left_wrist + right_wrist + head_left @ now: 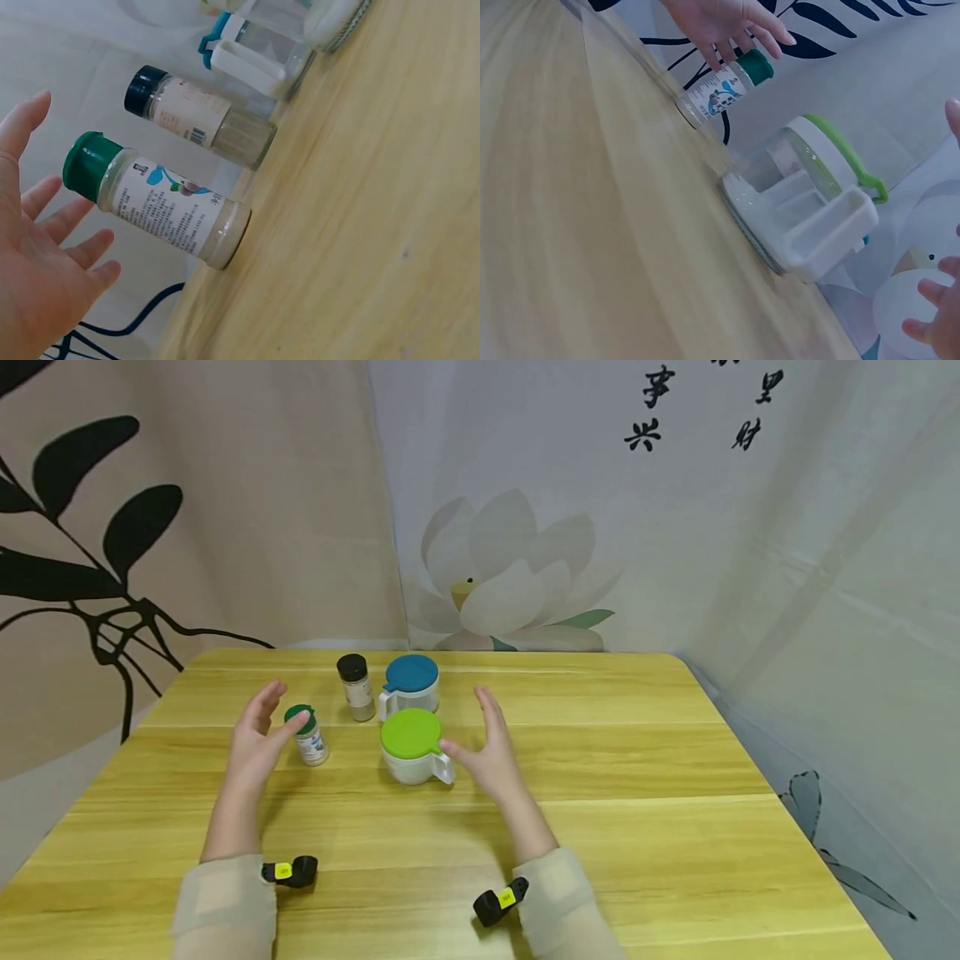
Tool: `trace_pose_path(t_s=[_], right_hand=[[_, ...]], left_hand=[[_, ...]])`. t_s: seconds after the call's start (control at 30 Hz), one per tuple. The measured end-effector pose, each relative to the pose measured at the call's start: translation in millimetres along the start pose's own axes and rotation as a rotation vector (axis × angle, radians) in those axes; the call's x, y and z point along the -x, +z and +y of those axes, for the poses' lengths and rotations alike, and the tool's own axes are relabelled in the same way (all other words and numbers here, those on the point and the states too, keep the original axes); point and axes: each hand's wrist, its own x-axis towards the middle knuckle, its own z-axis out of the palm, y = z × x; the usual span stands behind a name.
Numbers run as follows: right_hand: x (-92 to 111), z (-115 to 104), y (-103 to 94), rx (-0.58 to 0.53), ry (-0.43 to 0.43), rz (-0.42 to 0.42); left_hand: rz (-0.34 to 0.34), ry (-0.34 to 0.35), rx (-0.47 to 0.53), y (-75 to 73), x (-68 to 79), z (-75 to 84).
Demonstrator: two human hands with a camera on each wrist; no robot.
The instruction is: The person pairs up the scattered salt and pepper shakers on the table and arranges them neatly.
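Note:
My left hand [258, 739] is spread beside a spice bottle [312, 747] with a green cap, thumb and fingers apart around its upper part. In the left wrist view the palm faces this spice bottle [169, 202], which stands upright on the table. My right hand [491, 756] is held with fingers spread just right of a clear seasoning jar [411, 735] with a light green lid and white handle. The right wrist view shows that jar's handle [832, 236] turned toward this hand, whose fingers [934, 292] appear at the right edge.
Behind these stand a black-capped spice bottle [356, 689] and a similar jar with a blue lid [412, 674]. All are on a wooden table [645, 827], with a printed curtain [675, 543] hanging beyond its far edge. A small wrist camera sits on each sleeve.

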Motion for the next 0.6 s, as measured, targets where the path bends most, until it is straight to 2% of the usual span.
trace_pose_path(t_s=[0.23,0.4,0.6], right_hand=[[1.2,3.5,9.6,-0.048,0.008,0.007],[1.7,6.2,16.6,-0.054,0.024,-0.017],[2.2,9.5,23.9,-0.073,0.038,-0.046]], left_hand=[[0.005,0.002,0.006,-0.8,-2.5,-7.3],[0.005,-0.011,-0.004,-1.4,-2.7,-11.4],[0.000,0.009,0.002,-1.3,-2.7,-14.9]])
